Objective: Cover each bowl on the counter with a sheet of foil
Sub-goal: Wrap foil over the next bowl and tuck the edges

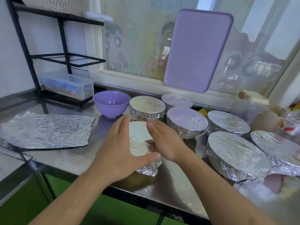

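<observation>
Both hands press on one foil-covered bowl (pixel 140 143) near the front edge of the shiny counter (pixel 68 159). The left hand (pixel 120 146) hugs its left side, fingers flat and thumb hooked across the near rim. The right hand (pixel 164 142) lies flat against its right side, fingers together. The foil is pushed down around the bowl, with a crinkly bit sticking out at the bottom.

Just behind it sits another wrapped bowl (pixel 146 108). Five more wrapped bowls stand to the right, close together. One purple bowl (pixel 111 103) at the far left of the group has no cover. A loose sheet of foil (pixel 47 130) lies flat on the left. A purple board (pixel 198 49) leans on the window far behind.
</observation>
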The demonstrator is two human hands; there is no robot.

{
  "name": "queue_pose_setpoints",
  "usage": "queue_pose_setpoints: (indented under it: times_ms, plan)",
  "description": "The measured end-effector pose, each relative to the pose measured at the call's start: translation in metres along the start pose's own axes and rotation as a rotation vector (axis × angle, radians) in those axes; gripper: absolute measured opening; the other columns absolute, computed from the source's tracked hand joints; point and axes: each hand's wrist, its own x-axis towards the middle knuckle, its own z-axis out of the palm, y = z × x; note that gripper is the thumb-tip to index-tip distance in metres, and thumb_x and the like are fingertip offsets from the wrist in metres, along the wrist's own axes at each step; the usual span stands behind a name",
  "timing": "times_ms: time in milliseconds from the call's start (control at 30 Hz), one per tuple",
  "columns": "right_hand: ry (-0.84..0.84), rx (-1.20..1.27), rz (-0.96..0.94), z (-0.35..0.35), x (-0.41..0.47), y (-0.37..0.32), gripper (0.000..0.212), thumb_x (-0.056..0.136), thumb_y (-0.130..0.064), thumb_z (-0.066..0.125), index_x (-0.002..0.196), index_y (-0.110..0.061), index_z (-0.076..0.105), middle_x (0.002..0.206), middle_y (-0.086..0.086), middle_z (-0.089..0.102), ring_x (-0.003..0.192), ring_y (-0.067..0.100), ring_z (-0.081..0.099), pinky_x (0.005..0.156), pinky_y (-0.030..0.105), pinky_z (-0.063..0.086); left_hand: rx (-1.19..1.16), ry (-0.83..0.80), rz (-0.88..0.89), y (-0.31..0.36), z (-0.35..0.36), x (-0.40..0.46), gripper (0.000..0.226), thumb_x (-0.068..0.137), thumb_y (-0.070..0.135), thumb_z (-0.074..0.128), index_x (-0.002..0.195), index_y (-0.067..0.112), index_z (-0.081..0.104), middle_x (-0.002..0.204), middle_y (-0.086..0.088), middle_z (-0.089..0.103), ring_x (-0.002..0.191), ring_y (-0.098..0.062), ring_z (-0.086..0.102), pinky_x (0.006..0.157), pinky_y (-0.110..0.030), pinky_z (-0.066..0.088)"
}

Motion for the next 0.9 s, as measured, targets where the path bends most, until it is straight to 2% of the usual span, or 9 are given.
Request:
queue_pose_setpoints:
  times_ms: [67,167,267,400,533,633,733,833,900]
  plan:
    - [0.007,0.024,0.019,0.000,0.000,0.001,0.048,0.115,-0.040,0.031,0.137,-0.009,0.060,0.139,-0.007,0.059,0.131,0.004,0.043,0.093,0.018,0.027,-0.086,-0.005,-0.041,-0.003,0.002,-0.001,0.149,0.046,0.086,0.084,0.163,0.026,0.013,0.152,0.022,0.026,0.143,-0.002,0.032,0.109,-0.013,0.029]
    - [0.011,0.031,0.027,0.002,0.001,0.002,0.051,0.114,-0.043,0.031,0.147,-0.013,0.057,0.147,-0.008,0.055,0.141,0.006,0.041,0.105,0.021,0.028,-0.222,-0.027,-0.110,-0.011,0.005,-0.006,0.169,0.032,0.089,0.085,0.167,0.026,0.006,0.165,0.017,0.021,0.151,-0.005,0.027,0.121,-0.034,0.035]
    - [0.015,0.008,0.038,0.004,0.003,0.003,0.055,0.113,-0.048,0.030,0.158,-0.021,0.047,0.159,-0.007,0.047,0.149,0.008,0.035,0.123,0.031,0.025,-0.294,-0.014,-0.129,-0.020,0.011,-0.013,0.168,0.031,0.082,0.091,0.167,0.028,0.008,0.160,0.017,0.027,0.145,-0.001,0.032,0.118,-0.031,0.037]
    - [0.009,0.005,0.041,0.004,0.002,0.004,0.049,0.114,-0.044,0.031,0.150,-0.020,0.054,0.149,-0.007,0.053,0.141,0.006,0.039,0.105,0.022,0.027,-0.373,0.020,-0.149,-0.029,0.020,-0.017,0.160,0.032,0.076,0.098,0.163,0.031,0.017,0.154,0.012,0.044,0.142,-0.005,0.046,0.114,-0.041,0.047]
    - [-0.013,-0.035,0.048,0.006,0.003,0.006,0.043,0.113,-0.044,0.033,0.143,-0.023,0.056,0.143,-0.006,0.054,0.140,0.012,0.042,0.113,0.033,0.031,-0.434,0.034,-0.162,-0.028,0.022,-0.020,0.164,0.031,0.074,0.097,0.164,0.038,0.009,0.155,0.019,0.039,0.142,0.002,0.041,0.118,-0.038,0.043]
    - [-0.027,-0.006,0.086,0.004,0.004,0.003,0.045,0.111,-0.051,0.035,0.146,-0.030,0.052,0.141,-0.008,0.053,0.136,0.012,0.045,0.113,0.035,0.033,-0.468,0.036,-0.171,-0.028,0.022,-0.022,0.162,0.032,0.074,0.097,0.163,0.042,0.007,0.156,0.021,0.039,0.142,0.002,0.041,0.118,-0.037,0.042]
    - [-0.061,-0.158,0.081,0.002,0.005,-0.004,0.048,0.109,-0.055,0.035,0.143,-0.024,0.051,0.141,-0.002,0.053,0.137,0.022,0.045,0.113,0.040,0.035,-0.477,0.037,-0.183,-0.027,0.023,-0.024,0.158,0.034,0.074,0.097,0.161,0.046,0.007,0.156,0.020,0.038,0.142,0.001,0.041,0.118,-0.035,0.042]
    - [-0.091,-0.320,0.081,0.004,0.004,-0.019,0.067,0.106,-0.065,0.030,0.161,-0.026,0.031,0.164,-0.002,0.036,0.153,0.025,0.028,0.123,0.044,0.027,-0.508,0.043,-0.206,-0.025,0.023,-0.028,0.158,0.036,0.069,0.099,0.161,0.047,0.007,0.154,0.023,0.038,0.139,0.005,0.042,0.114,-0.028,0.043]
    - [-0.115,-0.376,0.072,0.010,0.003,-0.027,0.077,0.103,-0.072,0.026,0.167,-0.031,0.015,0.172,-0.005,0.023,0.157,0.024,0.019,0.126,0.048,0.020,-0.549,0.041,-0.222,-0.023,0.024,-0.031,0.156,0.039,0.064,0.102,0.160,0.047,0.005,0.149,0.031,0.039,0.135,0.015,0.041,0.106,-0.013,0.042]
